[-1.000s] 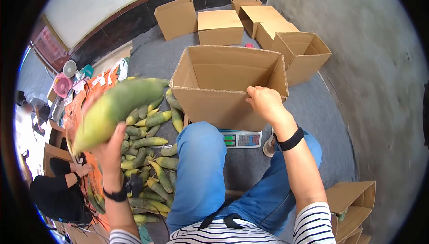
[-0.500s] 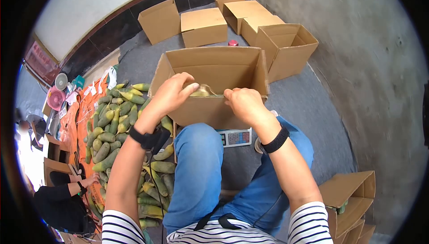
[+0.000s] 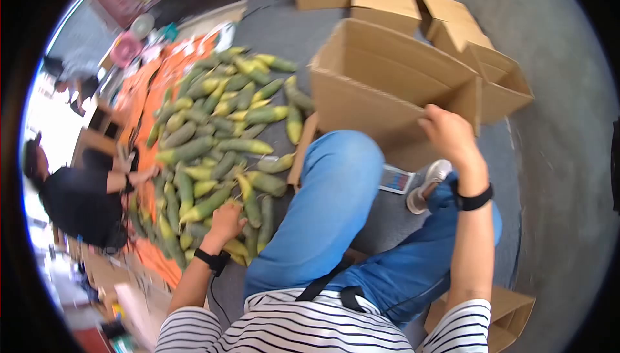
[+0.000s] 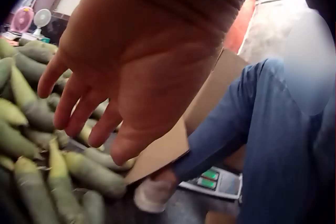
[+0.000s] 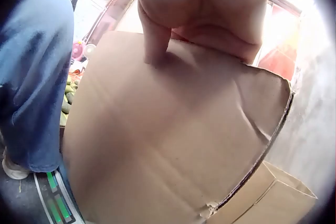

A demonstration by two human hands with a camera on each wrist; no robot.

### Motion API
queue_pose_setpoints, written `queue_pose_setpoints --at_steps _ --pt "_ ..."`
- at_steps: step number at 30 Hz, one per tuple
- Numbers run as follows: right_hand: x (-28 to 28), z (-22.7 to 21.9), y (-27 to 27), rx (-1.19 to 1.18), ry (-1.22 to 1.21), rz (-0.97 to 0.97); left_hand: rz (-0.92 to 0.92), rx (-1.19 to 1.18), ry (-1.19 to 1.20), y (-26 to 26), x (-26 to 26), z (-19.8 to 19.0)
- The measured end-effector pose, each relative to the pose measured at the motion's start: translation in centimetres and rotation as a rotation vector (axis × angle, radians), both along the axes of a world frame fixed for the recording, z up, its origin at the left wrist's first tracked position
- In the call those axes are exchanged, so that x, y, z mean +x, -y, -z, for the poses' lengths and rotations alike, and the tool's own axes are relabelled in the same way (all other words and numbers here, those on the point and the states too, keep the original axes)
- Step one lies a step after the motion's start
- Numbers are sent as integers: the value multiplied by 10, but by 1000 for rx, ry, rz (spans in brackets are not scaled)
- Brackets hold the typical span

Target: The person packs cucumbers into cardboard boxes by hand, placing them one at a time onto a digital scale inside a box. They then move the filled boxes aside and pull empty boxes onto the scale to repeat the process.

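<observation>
A heap of green and yellow radishes (image 3: 187, 150) lies on orange sheeting left of the knee. Over its near part is my left hand (image 3: 226, 222); in the left wrist view that hand (image 4: 136, 61) has its fingers spread and holds nothing, with radishes (image 4: 94, 174) beyond them. My right hand (image 3: 451, 134) grips the near rim of a tall open cardboard box (image 3: 368, 104). In the right wrist view the thumb of that hand (image 5: 202, 16) lies on the outside of the box wall (image 5: 168, 124), the other fingers hidden behind the rim. The box's bottom is out of sight.
A scale (image 3: 395, 179) shows beside the box, near a shoe (image 3: 427, 186). Several cardboard boxes (image 3: 385, 8) stand at the back, and another (image 3: 510, 317) at lower right. A person in black (image 3: 81, 204) reaches to the heap from the left.
My left hand brought a radish to the box, let go of it there and moved back down-left to the heap. The right hand stays on the rim. The head view has swung left.
</observation>
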State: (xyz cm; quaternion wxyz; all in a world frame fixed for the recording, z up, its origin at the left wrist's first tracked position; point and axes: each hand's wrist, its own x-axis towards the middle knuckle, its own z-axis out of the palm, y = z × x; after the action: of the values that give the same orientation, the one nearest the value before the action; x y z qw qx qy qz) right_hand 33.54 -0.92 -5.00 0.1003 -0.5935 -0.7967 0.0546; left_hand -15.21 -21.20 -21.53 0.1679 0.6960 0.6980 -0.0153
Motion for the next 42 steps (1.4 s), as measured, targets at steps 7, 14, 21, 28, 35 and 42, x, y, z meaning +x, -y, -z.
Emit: queue_pose_setpoints --at_steps 7,14,21,28,35,42 --pt "-12 -8 5 2 -40 74 -305 -123 -190 71 -46 47" --pt "-13 -1 4 82 15 48 -332 159 -516 46 -143 75" --pt "-14 1 -1 125 40 94 -265 -115 -559 36 -163 90" --pt "-8 6 -7 128 62 64 -350 44 -77 34 -119 81" --pt "-5 14 -5 137 7 66 -651 42 714 5 -50 -3" --pt "-7 14 -5 86 56 121 -110 531 626 -84 60 -168"
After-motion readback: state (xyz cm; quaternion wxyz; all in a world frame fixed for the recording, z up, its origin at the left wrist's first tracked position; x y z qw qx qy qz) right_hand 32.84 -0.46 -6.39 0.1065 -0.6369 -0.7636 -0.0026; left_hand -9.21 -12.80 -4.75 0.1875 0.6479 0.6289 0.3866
